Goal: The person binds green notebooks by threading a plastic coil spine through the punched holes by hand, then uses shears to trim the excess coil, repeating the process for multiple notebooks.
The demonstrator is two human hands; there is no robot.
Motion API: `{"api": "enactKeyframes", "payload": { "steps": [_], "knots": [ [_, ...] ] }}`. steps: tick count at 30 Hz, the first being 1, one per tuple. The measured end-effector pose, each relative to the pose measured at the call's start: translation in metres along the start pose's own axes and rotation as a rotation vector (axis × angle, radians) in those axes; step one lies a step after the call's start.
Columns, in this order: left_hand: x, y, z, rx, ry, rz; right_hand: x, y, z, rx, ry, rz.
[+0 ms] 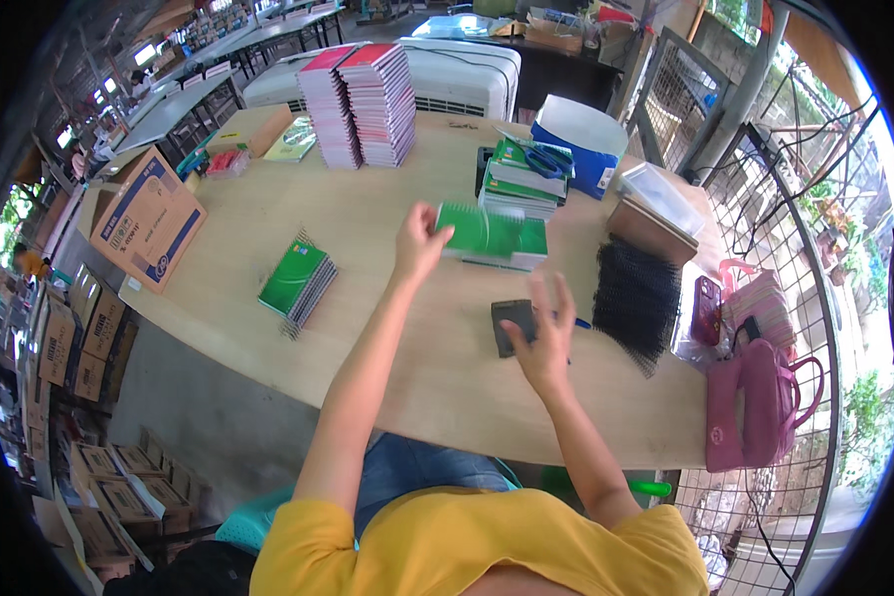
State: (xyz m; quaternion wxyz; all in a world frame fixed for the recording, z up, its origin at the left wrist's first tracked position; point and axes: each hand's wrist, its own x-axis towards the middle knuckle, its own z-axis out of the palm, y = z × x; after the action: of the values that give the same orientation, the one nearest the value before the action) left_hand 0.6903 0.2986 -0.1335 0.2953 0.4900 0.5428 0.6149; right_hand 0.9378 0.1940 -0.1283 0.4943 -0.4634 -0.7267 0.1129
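My left hand (422,241) pinches the left edge of a green spiral notebook (467,228), which is blurred by motion. Beneath and to the right of it lies a short stack of green notebooks (531,243). With fingers spread, my right hand (546,338) is over the right side of a small dark grey block (507,323) on the table; whether it touches the block I cannot tell. Part of a blue pen (582,323) shows beside that hand. Further left sits another pile of green notebooks (298,276) with black wire spirals sticking out.
Two tall stacks of red-covered notebooks (377,109) stand at the back. Blue scissors (546,159) top a pile of green notebooks (521,189). Black wire spirals (636,298), a phone (706,308) and a pink bag (755,407) line the right. A carton (149,219) stands left.
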Motion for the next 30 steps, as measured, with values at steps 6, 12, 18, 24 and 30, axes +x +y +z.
{"api": "enactKeyframes", "payload": {
  "steps": [6,12,18,24,30],
  "knots": [
    [-0.185,0.025,-0.042,0.299,-0.001,0.295,-0.028,0.007,0.007,0.612,-0.417,0.449],
    [-0.221,0.008,-0.037,0.166,0.081,0.193,-0.064,-0.004,0.026,0.841,-0.402,0.509],
    [-0.218,0.011,-0.027,0.232,0.128,0.281,-0.072,-0.005,0.037,0.853,-0.369,0.491],
    [-0.217,0.011,-0.032,0.389,0.072,0.289,-0.075,-0.013,0.044,0.585,-0.313,0.297],
    [-0.219,0.016,-0.029,0.384,0.093,0.279,-0.083,-0.015,0.053,0.545,-0.254,0.272]
  ]
}}
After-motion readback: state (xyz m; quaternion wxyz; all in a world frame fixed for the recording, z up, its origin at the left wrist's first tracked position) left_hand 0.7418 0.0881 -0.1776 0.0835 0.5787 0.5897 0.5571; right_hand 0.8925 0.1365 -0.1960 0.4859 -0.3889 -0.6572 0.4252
